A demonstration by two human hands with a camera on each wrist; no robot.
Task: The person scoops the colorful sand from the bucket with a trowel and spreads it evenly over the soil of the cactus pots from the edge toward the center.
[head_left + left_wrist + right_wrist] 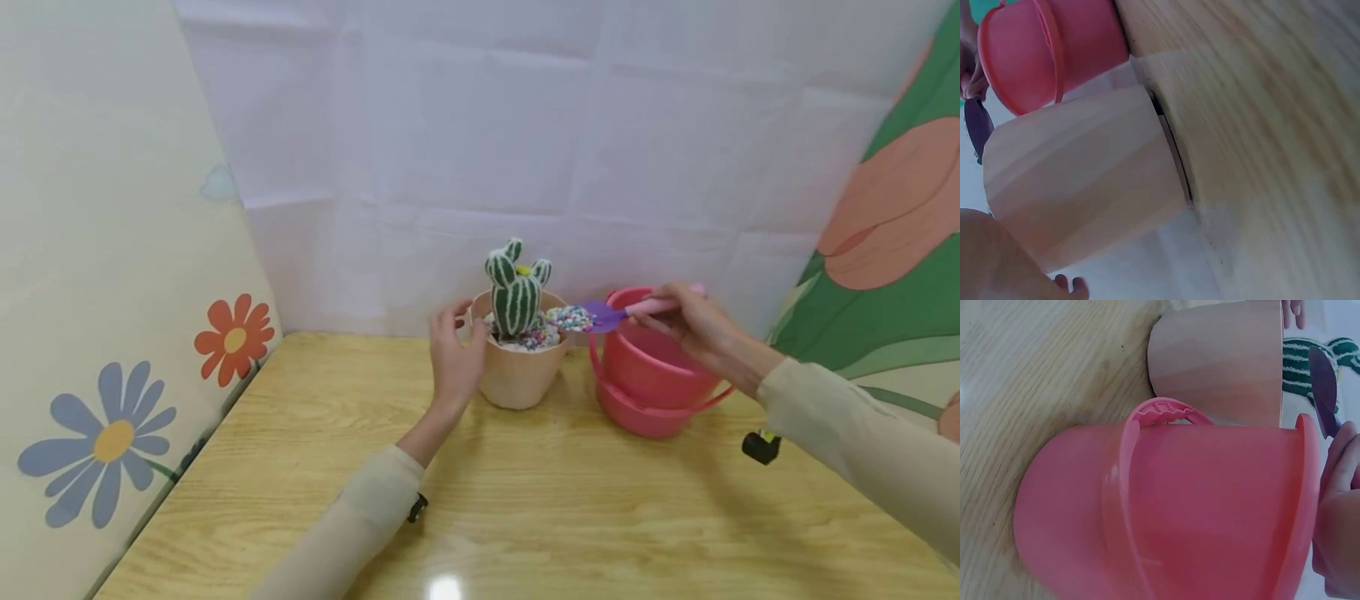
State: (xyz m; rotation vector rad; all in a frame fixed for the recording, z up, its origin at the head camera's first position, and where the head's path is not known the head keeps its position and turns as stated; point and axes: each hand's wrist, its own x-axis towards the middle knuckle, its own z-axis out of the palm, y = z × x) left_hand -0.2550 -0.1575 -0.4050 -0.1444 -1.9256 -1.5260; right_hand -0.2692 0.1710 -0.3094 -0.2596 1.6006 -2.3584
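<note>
A crocheted-looking green and white cactus (517,302) stands in a peach-coloured flowerpot (523,379), with multicoloured pebbles (534,337) around its base. My left hand (456,360) is at the pot's left side, thumb by the rim and fingers spread toward the back. My right hand (693,327) grips the pink handle of a small trowel (604,316) above the pink bucket. The purple blade carries a heap of coloured pebbles (572,317), its tip at the pot's right rim. From the right wrist, the blade shows in front of the cactus.
The pink bucket (652,408) stands right of the pot, its handle (1124,481) folded down along the side. Both rest on a wood-grain table (525,508), near a white cloth backdrop (465,125). Flower-patterned panels (112,250) flank the table.
</note>
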